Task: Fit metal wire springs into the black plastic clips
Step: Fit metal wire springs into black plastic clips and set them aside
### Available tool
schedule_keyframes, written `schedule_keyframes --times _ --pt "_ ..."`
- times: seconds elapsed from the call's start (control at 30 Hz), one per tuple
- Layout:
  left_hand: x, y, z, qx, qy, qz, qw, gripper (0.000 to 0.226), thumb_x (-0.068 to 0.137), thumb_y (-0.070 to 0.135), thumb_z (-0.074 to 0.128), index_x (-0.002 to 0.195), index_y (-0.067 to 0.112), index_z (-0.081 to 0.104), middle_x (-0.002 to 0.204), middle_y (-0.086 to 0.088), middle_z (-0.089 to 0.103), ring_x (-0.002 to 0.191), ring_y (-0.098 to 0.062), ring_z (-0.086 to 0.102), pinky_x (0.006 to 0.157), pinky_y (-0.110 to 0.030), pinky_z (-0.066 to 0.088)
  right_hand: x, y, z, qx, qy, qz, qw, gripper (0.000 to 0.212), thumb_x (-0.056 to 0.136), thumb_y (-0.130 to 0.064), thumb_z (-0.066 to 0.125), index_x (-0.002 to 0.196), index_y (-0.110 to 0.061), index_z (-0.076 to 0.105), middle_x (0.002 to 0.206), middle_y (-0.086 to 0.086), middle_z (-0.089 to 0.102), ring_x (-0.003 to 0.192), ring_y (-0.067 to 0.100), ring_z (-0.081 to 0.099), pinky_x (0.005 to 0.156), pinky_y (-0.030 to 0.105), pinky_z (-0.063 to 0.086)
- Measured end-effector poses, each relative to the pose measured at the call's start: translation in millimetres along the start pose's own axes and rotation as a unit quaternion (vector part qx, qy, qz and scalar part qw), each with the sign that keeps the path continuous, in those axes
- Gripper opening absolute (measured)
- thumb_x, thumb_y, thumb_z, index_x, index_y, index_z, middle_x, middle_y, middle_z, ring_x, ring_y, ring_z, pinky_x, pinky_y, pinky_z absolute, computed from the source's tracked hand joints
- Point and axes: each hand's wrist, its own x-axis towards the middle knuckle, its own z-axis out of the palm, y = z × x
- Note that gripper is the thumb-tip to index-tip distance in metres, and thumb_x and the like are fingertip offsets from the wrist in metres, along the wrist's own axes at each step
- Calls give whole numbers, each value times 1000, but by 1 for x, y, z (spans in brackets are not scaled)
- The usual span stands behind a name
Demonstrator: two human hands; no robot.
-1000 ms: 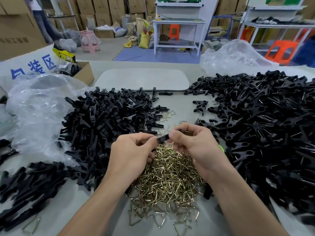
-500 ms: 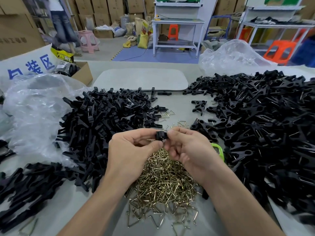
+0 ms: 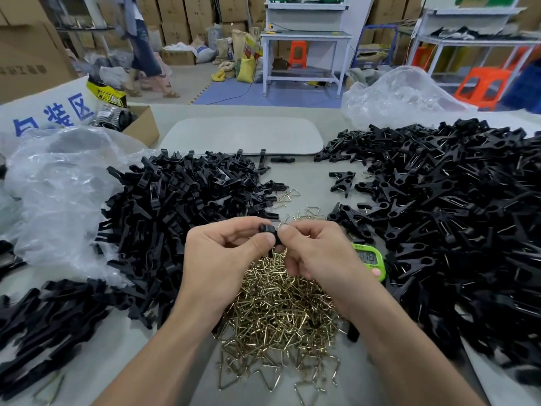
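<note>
Springs [image 3: 278,312] heaped at the near edge of the surface [image 3: 310,183]; just above them left hand [image 3: 222,259] and right hand [image 3: 319,256] pinch one black clip [image 3: 268,231], fingers [image 3: 263,241] curled tight on it. Hold it square while the wire seats, I'd say. Flanking them, left clip heap [image 3: 175,206] and right clip heap [image 3: 453,215], green timer [image 3: 369,259] by the right wrist; cartons [image 3: 187,13] and a white workbench [image 3: 304,36] beyond

A single wide-angle view looked from the person's head, forward and down, close above the left hand [image 3: 222,259] and right hand [image 3: 319,256]. They met on a black clip [image 3: 270,231] near the frame's middle, both forearms entering from the bottom edge. Beyond the hands it reached across the table [image 3: 307,177] to a workshop floor far behind, and straight lines bowed toward the edges.
</note>
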Motion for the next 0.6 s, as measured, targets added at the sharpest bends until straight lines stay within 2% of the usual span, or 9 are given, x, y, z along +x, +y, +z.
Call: schedule_keyframes --times 0.07,0.17,0.2,0.27,0.3,0.33,0.43,0.53,0.6 --pt "-1 1 0 -2 -2 0 1000 18 70 17 84 85 27 85 76 -5 79 63 -9 72 60 -18 57 -1 2 -1 -37 -4 -11 999 37 102 -43 59 78 -19 74 49 2 59 42 7 42 47 22 34" --pt "0 0 1 3 11 -12 1000 22 77 4 83 84 25 85 73 -7 78 57 -10 68 58 -17 56 -1 3 -1 -60 -2 -35 998 35 99 -49 60 81 -23 77 50 -3 59 42 3 44 47 20 36" --pt "0 -1 2 7 18 -19 1000 25 80 0 81 83 25 85 71 -8 77 56 -11 67 58 -18 56 -1 3 -1 -66 11 -47 997 31 94 -52 63 84 -27 77 56 -6 64 47 3 50 52 23 42" --pt "1 -2 2 8 31 -40 999 29 83 -3 78 81 25 85 68 -10 76 55 -13 67 57 -20 57 0 4 -2 -61 24 -58 996 27 80 -57 67 91 -35 78 77 -12 75 72 7 68 72 33 57" --pt "2 -2 2 -2 38 -53 998 28 84 -3 77 79 24 85 66 -10 75 54 -14 66 57 -20 57 0 4 -2 -52 18 -58 997 30 74 -57 69 94 -36 77 84 -11 77 81 9 71 80 36 59" --pt "2 -2 2 -21 46 -67 996 25 84 -3 77 78 21 85 64 -11 74 53 -14 66 56 -20 57 0 4 -2 -48 10 -55 997 31 72 -55 72 95 -35 77 85 -9 77 82 10 72 81 36 59" --pt "2 -3 4 -75 72 -105 989 10 80 2 78 80 11 84 67 -13 74 54 -13 66 55 -19 57 0 4 0 -68 14 -65 995 23 79 -48 75 86 -26 77 72 5 71 62 12 55 63 40 45" --pt "2 -4 4 -82 74 -114 987 14 72 15 81 83 8 84 69 -12 74 55 -12 65 53 -18 54 -1 2 0 -59 15 -73 996 20 85 -43 74 85 -24 78 74 12 71 62 22 54 62 47 46" --pt "5 -6 1 -49 66 -117 990 7 76 14 83 81 9 84 69 -11 74 55 -10 61 51 -16 48 -1 1 0 -48 11 -76 996 22 82 -45 73 83 -23 79 70 11 69 61 24 52 61 45 44"
